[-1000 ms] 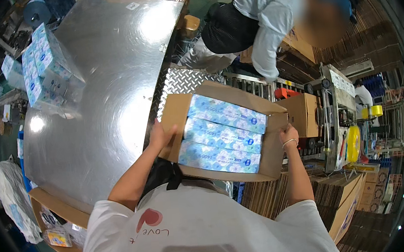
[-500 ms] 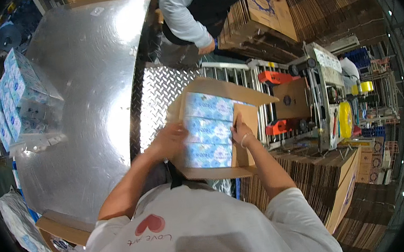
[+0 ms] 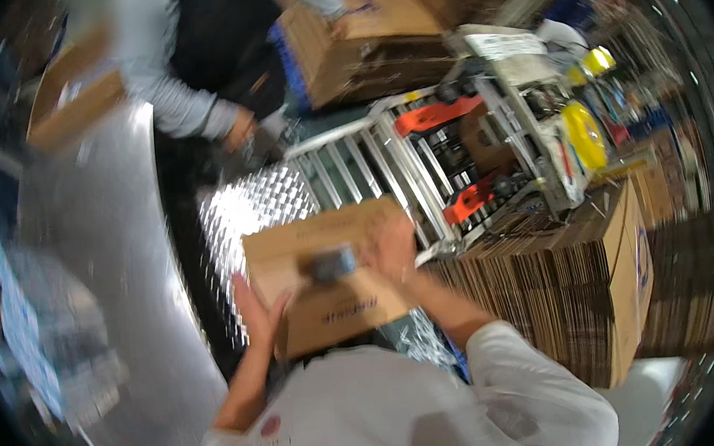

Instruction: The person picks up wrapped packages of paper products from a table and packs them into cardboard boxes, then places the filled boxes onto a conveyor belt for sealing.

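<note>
I hold a brown cardboard box [image 3: 330, 303] in front of my chest with its flaps folded nearly shut; only a small gap shows the blue-and-white packs [image 3: 333, 264] inside. My left hand [image 3: 255, 312] presses the box's left side. My right hand [image 3: 394, 249] lies on the top flap at the right, pushing it down. The picture is blurred by motion.
A roller conveyor [image 3: 386, 164] with orange parts runs ahead to a box-taping machine [image 3: 529, 137]. Another person [image 3: 195, 58] stands beyond, handling a cardboard box [image 3: 355, 25]. Stacked flat cartons [image 3: 570, 288] rise at my right. A shiny metal table [image 3: 110, 247] with wrapped packs [image 3: 37, 340] lies left.
The box's flaps have been folded over the packs, which were fully visible before. My view has swung right toward the conveyor. The other person moved to the box at the back.
</note>
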Available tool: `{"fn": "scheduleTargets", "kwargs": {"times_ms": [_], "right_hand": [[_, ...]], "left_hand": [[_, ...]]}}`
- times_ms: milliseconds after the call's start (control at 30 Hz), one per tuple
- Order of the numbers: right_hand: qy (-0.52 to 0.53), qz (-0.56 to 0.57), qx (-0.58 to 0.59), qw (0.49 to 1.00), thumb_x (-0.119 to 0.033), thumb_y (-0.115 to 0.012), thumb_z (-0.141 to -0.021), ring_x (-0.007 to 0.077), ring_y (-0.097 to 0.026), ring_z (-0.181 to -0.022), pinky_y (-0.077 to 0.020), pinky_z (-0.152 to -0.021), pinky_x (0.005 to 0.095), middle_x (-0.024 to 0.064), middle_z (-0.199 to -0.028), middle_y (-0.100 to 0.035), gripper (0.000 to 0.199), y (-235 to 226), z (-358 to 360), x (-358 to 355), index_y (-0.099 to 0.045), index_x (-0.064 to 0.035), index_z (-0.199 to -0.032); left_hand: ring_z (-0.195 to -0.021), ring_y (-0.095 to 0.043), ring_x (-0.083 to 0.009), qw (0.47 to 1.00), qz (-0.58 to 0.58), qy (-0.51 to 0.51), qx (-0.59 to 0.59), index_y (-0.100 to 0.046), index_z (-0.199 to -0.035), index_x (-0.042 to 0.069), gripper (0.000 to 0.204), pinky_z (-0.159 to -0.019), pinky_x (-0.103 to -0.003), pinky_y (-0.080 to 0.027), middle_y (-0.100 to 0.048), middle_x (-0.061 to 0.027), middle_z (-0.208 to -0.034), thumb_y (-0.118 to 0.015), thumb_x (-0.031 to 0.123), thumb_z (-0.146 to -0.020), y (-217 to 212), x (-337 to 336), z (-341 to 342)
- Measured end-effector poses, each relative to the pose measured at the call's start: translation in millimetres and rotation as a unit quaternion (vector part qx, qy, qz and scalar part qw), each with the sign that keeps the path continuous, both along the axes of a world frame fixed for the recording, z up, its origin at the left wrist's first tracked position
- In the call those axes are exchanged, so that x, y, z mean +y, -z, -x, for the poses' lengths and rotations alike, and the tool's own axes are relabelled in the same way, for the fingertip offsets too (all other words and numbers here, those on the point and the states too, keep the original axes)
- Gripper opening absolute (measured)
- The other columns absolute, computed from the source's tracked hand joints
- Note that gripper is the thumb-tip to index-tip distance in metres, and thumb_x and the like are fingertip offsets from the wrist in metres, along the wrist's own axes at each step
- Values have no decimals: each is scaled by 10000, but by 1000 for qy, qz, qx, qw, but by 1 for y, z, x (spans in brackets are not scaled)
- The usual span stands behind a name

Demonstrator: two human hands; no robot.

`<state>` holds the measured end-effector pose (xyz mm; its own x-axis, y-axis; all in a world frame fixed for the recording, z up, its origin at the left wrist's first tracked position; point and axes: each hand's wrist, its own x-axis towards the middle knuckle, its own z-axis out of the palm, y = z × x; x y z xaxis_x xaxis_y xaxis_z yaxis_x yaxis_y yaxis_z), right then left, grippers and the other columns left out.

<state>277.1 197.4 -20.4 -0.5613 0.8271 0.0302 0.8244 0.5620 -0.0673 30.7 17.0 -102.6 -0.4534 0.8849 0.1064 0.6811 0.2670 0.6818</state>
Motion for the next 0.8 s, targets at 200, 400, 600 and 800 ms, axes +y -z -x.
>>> {"fn": "scheduleTargets", "kwargs": {"times_ms": [200,400,600,800], "right_hand": [[182,179,150,955,-364,-433,-879,402,-483,-1058,-379,-894,485,207,-1182,-486,445,59,-48,20,-453,-42,-1187],[18,122,201,972,-340,-465,-866,379,-436,-1120,-334,-949,475,233,-1212,-451,486,52,-39,143,-429,19,-1190],[-87,14,159,983,-375,-467,-849,372,-195,-1316,-113,-1094,450,262,-1376,-278,615,75,-98,229,-377,61,-1273],[59,-13,142,988,-282,-444,-872,359,-202,-1320,-109,-1096,449,235,-1398,-264,591,78,-190,339,-299,84,-1313]], "left_hand": [[-1245,-356,-261,968,-18,-65,-243,-146,-1387,-36,604,-1018,-324,-269,-300,-200,-1393,-418,262,-938,-21,21,-24],[-1294,-258,-297,936,25,-289,-199,-137,-1393,-16,581,-1050,-354,-216,-188,-206,-1434,-273,360,-970,-7,45,-136],[-1292,-239,-326,955,-31,-222,-194,-190,-1355,-75,517,-1065,-356,-171,-222,-245,-1404,-260,274,-980,13,181,-197],[-1128,-386,-313,985,-103,-137,12,-279,-1296,-56,409,-975,-362,-287,-388,-215,-1238,-313,133,-935,46,337,-258]]}}
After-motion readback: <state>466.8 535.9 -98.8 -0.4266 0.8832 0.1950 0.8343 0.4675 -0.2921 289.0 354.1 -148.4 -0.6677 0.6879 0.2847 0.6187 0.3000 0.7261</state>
